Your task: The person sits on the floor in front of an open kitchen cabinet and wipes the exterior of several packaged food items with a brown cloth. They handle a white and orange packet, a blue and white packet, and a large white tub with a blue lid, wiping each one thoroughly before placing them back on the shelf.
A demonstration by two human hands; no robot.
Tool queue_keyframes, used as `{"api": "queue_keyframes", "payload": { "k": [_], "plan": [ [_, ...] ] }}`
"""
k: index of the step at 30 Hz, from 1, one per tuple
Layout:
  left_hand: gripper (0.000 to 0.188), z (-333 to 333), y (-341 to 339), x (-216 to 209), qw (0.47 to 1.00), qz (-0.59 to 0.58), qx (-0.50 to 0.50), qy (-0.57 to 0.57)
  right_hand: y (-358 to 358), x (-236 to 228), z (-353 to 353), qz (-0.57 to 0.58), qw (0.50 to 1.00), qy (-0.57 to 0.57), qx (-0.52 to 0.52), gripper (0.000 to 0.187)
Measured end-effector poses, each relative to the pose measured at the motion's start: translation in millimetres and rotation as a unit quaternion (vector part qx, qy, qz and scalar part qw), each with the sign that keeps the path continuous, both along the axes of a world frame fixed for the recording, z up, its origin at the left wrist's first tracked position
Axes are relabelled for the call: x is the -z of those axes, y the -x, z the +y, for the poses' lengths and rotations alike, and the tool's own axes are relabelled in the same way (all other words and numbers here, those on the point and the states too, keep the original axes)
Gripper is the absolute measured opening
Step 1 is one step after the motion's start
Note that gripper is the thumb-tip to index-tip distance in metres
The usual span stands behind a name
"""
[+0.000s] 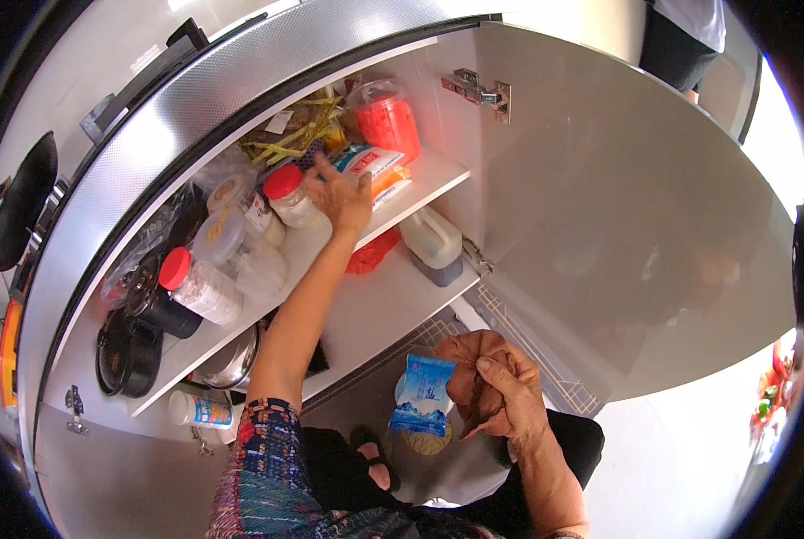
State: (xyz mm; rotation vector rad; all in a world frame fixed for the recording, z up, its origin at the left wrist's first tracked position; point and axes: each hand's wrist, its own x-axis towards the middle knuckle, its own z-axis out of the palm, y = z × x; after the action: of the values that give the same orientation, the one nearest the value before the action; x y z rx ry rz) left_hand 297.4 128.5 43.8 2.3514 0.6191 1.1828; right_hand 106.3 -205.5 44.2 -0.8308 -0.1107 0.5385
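Note:
My left hand (341,196) reaches onto the upper shelf of the cabinet with its fingers apart. It is between a clear jar with a red lid (291,195) and a white, blue and orange bag (370,163), and I see nothing held in it. Low in front of me, my right hand (520,395) is closed around a crumpled brown cloth (474,364). Beside the cloth is a blue packet (421,395) with a mountain picture; whether it rests on the round thing beneath it I cannot tell.
The shelf (438,187) also holds a red canister (386,121), another red-lidded jar (201,286), clear tubs (219,235) and black pots (131,350). Below stand a whitish jug (431,244) and a white bottle (201,411). The cabinet door (626,216) hangs wide on the right.

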Motion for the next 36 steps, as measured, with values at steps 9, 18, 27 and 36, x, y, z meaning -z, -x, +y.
{"api": "queue_keyframes", "payload": {
  "k": [9, 18, 27, 36],
  "plan": [
    [0.063, 3.3, 33.0, -20.1, 0.947, 0.171, 0.136, -0.236, 3.0, -15.7, -5.0, -0.028, 0.999, -0.030, 0.003, 0.020],
    [0.066, -105.5, 141.1, 67.3, 0.965, -0.008, 0.228, -0.131, -3.3, -17.0, -24.6, -0.017, 0.995, -0.021, 0.099, 0.029],
    [0.090, -105.5, 267.1, 272.0, 0.782, 0.383, 0.110, 0.478, 0.1, -25.4, -33.3, -0.031, 0.994, -0.012, 0.100, 0.028],
    [0.098, -134.8, 250.1, 223.5, 0.812, 0.472, -0.030, 0.342, -7.0, -11.6, -39.0, -0.005, 0.993, -0.017, 0.120, 0.028]
  ]
}}
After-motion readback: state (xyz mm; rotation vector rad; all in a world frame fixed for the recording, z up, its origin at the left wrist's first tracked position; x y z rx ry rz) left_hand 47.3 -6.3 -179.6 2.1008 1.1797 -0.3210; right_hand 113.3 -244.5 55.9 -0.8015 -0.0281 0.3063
